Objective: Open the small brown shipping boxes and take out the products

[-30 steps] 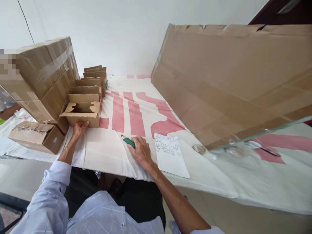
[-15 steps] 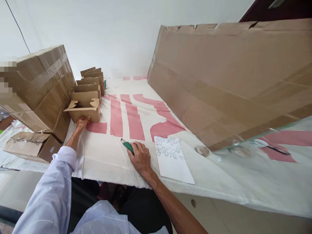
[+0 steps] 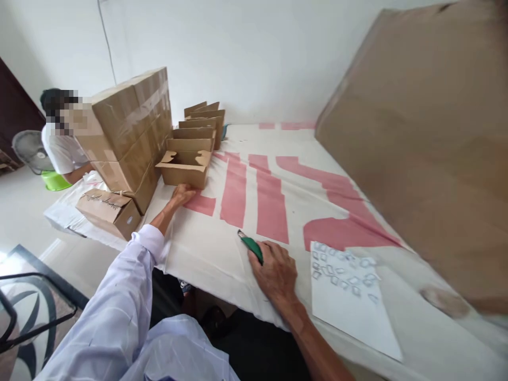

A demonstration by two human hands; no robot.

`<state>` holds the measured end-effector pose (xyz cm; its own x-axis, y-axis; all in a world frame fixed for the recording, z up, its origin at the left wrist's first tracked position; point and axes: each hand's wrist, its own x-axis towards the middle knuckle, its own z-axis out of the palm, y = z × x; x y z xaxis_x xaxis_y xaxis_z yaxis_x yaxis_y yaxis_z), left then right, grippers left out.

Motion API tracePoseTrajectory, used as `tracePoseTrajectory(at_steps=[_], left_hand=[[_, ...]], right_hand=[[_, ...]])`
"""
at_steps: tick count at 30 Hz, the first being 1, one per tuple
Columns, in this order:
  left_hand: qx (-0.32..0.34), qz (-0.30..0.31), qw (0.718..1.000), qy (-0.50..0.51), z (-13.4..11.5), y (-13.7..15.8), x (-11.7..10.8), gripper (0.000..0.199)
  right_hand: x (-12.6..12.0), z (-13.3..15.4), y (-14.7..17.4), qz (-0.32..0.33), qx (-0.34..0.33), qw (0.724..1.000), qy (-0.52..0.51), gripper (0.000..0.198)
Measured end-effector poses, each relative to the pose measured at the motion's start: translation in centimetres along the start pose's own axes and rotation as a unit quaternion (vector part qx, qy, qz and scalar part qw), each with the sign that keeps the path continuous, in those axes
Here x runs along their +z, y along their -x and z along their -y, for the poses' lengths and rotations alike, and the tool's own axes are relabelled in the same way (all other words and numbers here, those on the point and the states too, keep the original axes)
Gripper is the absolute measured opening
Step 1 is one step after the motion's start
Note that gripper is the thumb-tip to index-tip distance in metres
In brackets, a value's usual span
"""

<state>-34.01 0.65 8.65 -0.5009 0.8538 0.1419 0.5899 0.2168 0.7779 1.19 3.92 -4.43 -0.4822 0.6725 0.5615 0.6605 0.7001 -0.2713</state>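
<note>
My left hand is at the lower front edge of an open cardboard box, its fingers curled against the bottom. This box has its flaps up and stands nearest me in a row of several open boxes. My right hand rests on the cloth-covered table, closed around a green utility knife whose tip points away to the left. Right of that hand lies a white paper sheet with many small pieces or marks on its upper part, too blurred to tell which.
A stack of taped cartons stands left of the row, with a smaller closed box in front. A large cardboard panel slants up on the right. Beyond the cartons are another person, a fan and a green basin.
My view has turned left, bringing the other person, the fan and a black metal frame into sight. Both hands keep nearly the same places: left at the box, right around the knife.
</note>
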Motion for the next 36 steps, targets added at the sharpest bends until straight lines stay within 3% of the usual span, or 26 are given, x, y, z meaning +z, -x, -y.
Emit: tracePoseTrajectory(at_steps=[3,5,8,10,12,14,15,17,19,22,27,31,34,36], left_hand=[[0.013,-0.039,0.999,-0.033,-0.9,3.6,-0.7,0.024],[0.03,-0.076,0.995,-0.051,-1.5,6.2,-2.8,0.021],[0.058,-0.17,0.98,-0.088,-1.4,10.0,-9.1,0.025],[0.07,-0.304,0.932,-0.186,-0.6,12.0,-14.7,0.022],[-0.012,-0.378,0.89,-0.254,0.7,13.4,-20.0,0.024],[-0.143,-0.394,0.868,-0.267,2.2,14.5,-24.2,0.032],[-0.198,-0.381,0.867,-0.253,2.9,14.9,-25.6,0.035],[-0.236,-0.357,0.875,-0.227,4.1,15.6,-27.2,0.036],[-0.24,-0.346,0.883,-0.207,4.9,16.2,-27.4,0.037],[-0.234,-0.339,0.896,-0.165,5.2,16.9,-25.7,0.045],[-0.173,-0.284,0.937,-0.107,3.3,18.2,-19.2,0.059],[-0.096,-0.195,0.974,-0.06,0.9,19.3,-13.3,0.061],[-0.042,-0.131,0.99,0.038,0.0,19.0,-10.2,0.056],[-0.007,-0.096,0.988,0.124,-0.1,18.2,-9.0,0.054]], right_hand=[[0.0,-0.3,0.4,0.003,-0.013,1.0,0.003,0.029],[-0.1,-0.4,0.6,0.0,-0.017,1.0,0.0,0.029],[-0.1,-0.3,0.6,0.002,-0.008,1.0,-0.005,0.027],[-0.2,-0.2,0.6,0.005,0.001,1.0,-0.009,0.027],[-0.2,-0.2,0.5,0.007,0.006,1.0,-0.014,0.026],[-0.3,-0.2,0.4,0.01,0.005,1.0,-0.018,0.026],[-0.3,-0.2,0.4,0.012,0.003,1.0,-0.019,0.026],[-0.4,-0.1,0.4,0.014,-0.003,1.0,-0.018,0.026],[-0.4,-0.1,0.3,0.012,-0.005,1.0,-0.016,0.027],[-0.5,0.0,0.3,0.015,0.0,1.0,-0.019,0.026],[-0.4,0.0,-0.1,0.032,0.025,0.998,-0.038,0.024],[-1.3,0.3,-1.0,0.043,0.073,0.992,-0.098,0.028],[-2.6,1.6,-1.9,0.024,0.125,0.97,-0.207,0.033],[-3.6,2.8,-2.5,0.021,0.157,0.939,-0.305,0.038]])
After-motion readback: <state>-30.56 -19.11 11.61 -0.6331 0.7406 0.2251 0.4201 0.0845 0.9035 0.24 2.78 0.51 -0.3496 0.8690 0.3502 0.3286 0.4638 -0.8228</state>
